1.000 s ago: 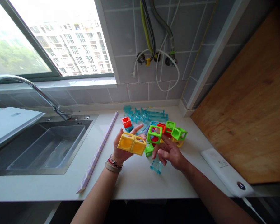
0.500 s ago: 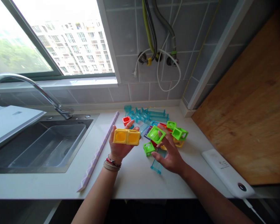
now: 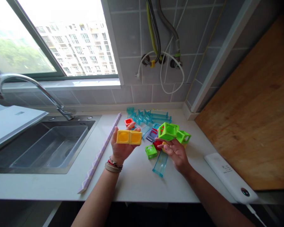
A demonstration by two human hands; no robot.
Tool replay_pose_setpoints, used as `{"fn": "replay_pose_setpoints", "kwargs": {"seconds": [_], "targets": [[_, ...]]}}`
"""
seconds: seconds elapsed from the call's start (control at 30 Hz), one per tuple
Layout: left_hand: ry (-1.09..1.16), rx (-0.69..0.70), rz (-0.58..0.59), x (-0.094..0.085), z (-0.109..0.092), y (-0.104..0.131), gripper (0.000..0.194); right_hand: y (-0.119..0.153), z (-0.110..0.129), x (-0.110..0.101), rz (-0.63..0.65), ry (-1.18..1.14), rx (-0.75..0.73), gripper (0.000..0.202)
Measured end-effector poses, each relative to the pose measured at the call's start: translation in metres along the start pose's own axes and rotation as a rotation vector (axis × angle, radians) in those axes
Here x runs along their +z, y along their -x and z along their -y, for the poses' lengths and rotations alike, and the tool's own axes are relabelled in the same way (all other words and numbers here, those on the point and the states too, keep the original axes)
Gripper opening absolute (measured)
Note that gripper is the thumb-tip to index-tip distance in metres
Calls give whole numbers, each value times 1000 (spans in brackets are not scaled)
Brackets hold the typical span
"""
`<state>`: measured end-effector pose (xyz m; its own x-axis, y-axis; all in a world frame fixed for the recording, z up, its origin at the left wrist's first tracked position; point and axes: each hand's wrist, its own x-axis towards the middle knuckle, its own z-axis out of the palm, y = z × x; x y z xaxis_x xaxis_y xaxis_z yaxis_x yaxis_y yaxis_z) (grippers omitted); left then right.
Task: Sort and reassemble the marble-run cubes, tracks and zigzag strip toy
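Observation:
My left hand (image 3: 122,152) grips two joined yellow cube blocks (image 3: 129,137), held up above the counter with their hollow faces toward me. In my right hand (image 3: 178,155) a green cube block (image 3: 167,131) with open sides rests on the fingers, raised over the pile. Behind it, other green blocks (image 3: 183,136) are partly covered. Between my hands a smaller green block (image 3: 151,151) lies on the counter, beside a red piece (image 3: 157,145). A clear blue track piece (image 3: 160,164) lies nearest to me. The red block (image 3: 128,122) stands just beyond my left fingers.
More clear blue track pieces (image 3: 153,116) lie near the wall. A long pale purple strip (image 3: 99,153) runs along the counter, right of the sink (image 3: 68,165). At the right lies a white power strip (image 3: 230,176) near a wooden board (image 3: 253,126).
My right hand has turned palm upward, tilting the green block and lifting it slightly to the right. My left hand keeps the yellow blocks in nearly the same place.

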<state>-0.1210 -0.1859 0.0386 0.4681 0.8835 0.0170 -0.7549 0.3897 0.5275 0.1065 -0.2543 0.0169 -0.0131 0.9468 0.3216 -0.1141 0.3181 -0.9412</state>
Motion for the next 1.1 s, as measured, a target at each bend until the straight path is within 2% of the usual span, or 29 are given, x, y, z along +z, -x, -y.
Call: {"fn": "replay_pose_setpoints", "kwargs": {"seconds": [0.1, 0.17, 0.43, 0.67, 0.93, 1.1], "targets": [[-10, -3, 12, -1, 1, 0, 69, -2, -6, -2, -80, 34, 68, 36], [-21, -6, 16, -2, 1, 0, 67, -3, -9, -3, -82, 62, 86, 38], [-12, 1, 22, -1, 1, 0, 67, -2, -11, -7, -35, 140, 35, 32], [-6, -3, 31, -2, 1, -1, 66, 1, -10, -8, -24, 328, -62, 35], [0, -2, 35, -2, 2, -1, 68, 5, -16, -7, -77, 390, -7, 40], [1, 4, 5, -2, 1, -1, 70, 3, -12, -5, -54, 449, -75, 35]]}}
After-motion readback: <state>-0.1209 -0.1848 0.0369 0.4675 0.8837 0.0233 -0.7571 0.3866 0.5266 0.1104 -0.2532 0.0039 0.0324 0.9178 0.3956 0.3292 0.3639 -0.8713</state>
